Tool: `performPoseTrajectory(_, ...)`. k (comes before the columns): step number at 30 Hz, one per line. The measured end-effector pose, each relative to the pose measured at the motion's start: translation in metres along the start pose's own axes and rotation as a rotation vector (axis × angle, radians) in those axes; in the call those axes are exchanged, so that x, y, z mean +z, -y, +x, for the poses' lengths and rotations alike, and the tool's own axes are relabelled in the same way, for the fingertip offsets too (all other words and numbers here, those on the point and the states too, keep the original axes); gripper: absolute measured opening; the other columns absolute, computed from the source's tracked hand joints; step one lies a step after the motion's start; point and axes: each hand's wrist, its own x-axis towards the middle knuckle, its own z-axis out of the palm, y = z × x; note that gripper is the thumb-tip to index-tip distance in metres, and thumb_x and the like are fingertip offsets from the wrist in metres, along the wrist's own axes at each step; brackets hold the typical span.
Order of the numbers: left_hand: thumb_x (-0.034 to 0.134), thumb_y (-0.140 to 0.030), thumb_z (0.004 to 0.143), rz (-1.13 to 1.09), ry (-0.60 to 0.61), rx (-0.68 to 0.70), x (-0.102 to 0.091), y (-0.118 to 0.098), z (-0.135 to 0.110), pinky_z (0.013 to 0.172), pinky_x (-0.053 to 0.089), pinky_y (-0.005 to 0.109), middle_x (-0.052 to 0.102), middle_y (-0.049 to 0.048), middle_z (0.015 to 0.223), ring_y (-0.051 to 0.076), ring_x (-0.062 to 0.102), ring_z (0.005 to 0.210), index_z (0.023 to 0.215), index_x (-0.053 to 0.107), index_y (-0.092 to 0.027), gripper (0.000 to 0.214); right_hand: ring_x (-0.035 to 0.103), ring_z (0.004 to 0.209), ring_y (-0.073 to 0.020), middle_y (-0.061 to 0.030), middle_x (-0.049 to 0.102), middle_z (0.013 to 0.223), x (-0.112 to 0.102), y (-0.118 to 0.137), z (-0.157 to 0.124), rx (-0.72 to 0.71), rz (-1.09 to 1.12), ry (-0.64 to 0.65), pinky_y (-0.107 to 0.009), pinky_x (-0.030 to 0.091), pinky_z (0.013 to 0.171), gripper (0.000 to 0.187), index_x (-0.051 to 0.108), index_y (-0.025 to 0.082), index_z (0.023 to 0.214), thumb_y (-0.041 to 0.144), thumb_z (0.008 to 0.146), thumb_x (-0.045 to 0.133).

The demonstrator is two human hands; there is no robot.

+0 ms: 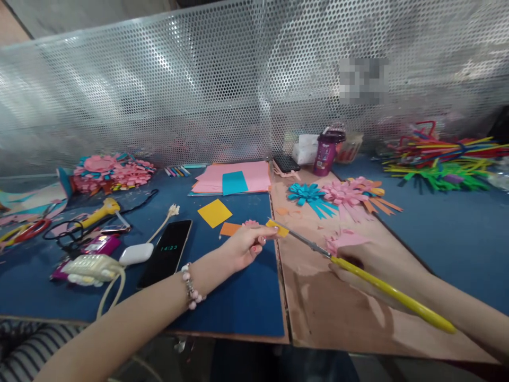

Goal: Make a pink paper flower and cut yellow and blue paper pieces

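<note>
My left hand point(243, 248), with a beaded bracelet at the wrist, pinches a small yellow paper piece point(278, 228) over the seam of the table. In my right hand point(368, 268) are yellow-handled scissors point(358, 271), their blades pointing left and reaching the yellow piece. The fingers of this hand are partly hidden by the handle. Just behind it is a pink paper piece with a fringed end point(348, 240). Beyond my left hand lie a yellow paper square point(215, 213) and an orange paper piece point(229, 229).
Coloured paper sheets point(254, 172) are stacked at the back. A blue paper bow point(308, 196) and pink one point(344, 193) lie right of them. Left are a phone point(167, 252), a glue gun point(97, 212) and cables. A purple cup point(325, 154) stands by the perforated metal partition point(207, 90).
</note>
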Motion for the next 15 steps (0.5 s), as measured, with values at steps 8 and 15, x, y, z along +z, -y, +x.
performPoseTrajectory(8,0.067,-0.003,0.068,0.035,0.007,-0.003,0.042,0.016,-0.002,0.030,0.018,0.010,0.066,0.0078,0.073,-0.002,0.030,0.040,0.065,0.070,-0.008,0.007,0.049,0.055,-0.0164,-0.0036,0.055,0.056,-0.004,-0.036,-0.021,0.022,0.049,0.050,-0.025,0.029,0.050,0.021,0.056,0.018,0.056,0.021,0.075,0.048)
performPoseTrajectory(15,0.073,-0.006,0.064,0.080,0.041,-0.018,0.053,0.032,0.012,0.034,0.018,0.012,0.062,0.0043,0.071,-0.001,0.031,0.045,0.069,0.070,-0.007,0.005,0.048,0.057,-0.0138,-0.0001,0.055,0.056,-0.015,-0.044,-0.030,0.068,0.022,0.094,-0.022,0.026,0.050,0.017,0.048,0.017,0.054,0.006,0.067,0.047)
